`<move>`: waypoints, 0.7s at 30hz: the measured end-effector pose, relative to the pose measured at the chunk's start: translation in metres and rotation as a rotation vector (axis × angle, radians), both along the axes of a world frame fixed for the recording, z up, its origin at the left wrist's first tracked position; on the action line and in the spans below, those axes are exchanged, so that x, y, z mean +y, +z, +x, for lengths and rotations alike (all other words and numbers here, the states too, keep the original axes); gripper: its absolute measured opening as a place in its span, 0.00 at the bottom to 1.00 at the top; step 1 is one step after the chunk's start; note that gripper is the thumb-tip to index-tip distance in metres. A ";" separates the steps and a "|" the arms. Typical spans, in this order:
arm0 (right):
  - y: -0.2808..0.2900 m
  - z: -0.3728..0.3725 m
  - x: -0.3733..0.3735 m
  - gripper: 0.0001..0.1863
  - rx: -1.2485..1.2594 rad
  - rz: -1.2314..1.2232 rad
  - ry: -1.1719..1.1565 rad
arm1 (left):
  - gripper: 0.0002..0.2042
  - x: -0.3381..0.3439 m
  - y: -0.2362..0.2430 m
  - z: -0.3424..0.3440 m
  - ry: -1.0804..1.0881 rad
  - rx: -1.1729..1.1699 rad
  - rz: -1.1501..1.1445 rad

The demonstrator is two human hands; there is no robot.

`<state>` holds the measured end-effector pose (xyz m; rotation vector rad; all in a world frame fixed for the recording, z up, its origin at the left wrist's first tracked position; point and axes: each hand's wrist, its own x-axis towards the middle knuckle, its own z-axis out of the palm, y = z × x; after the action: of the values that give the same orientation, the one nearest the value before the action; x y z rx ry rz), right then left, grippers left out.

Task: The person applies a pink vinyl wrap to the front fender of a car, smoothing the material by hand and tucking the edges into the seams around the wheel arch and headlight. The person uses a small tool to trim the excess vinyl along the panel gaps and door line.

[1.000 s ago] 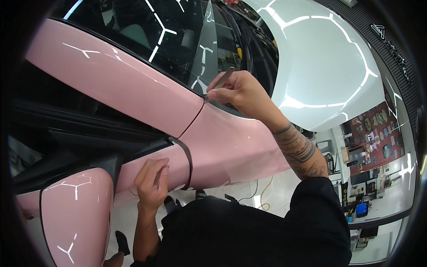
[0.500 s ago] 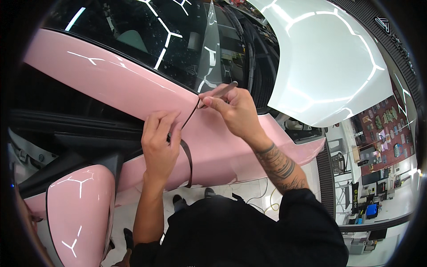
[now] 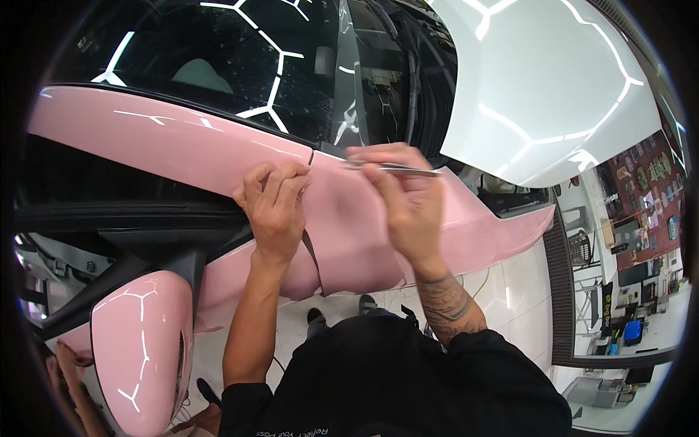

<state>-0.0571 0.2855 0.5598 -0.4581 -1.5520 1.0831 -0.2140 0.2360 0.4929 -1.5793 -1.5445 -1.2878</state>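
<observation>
My right hand is closed round a slim metal craft knife, held low over the pink fender close to the windshield's lower corner. Motion smears the fingers, and the knife's tip is blurred. On the pink pillar panel, beside the narrow seam where it meets the fender, my left hand rests with bent, bunched fingers. Whatever may lie between those fingertips is hidden. Below the left hand, a dark gap curves down between the fender and the panel behind it.
A pink side mirror juts out at the lower left. The white hood stands raised at upper right. Dark window glass lies beyond the pillar. Another person's arm shows at far left. Shelves and tools line the right.
My right hand has moved right, away from the seam, and the knife has swung round to lie nearly level. My left hand has shifted slightly up and right, and its fingers are more bent.
</observation>
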 end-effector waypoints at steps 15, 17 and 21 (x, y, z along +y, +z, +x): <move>-0.339 0.281 -0.195 0.31 -1.257 -0.790 -0.054 | 0.06 -0.061 -0.051 -0.010 -0.531 -0.438 0.064; -0.425 0.329 -0.251 0.31 -1.156 -0.894 -0.076 | 0.05 -0.066 -0.058 -0.007 -0.530 -0.470 0.051; -0.358 0.343 -0.251 0.30 -0.935 -0.943 0.398 | 0.03 -0.091 -0.075 -0.006 -0.491 -0.582 0.090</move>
<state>0.2857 0.0341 0.2014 -1.5008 -1.8628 2.0995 -0.2199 0.1449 0.4179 -1.6744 -1.4180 -2.2108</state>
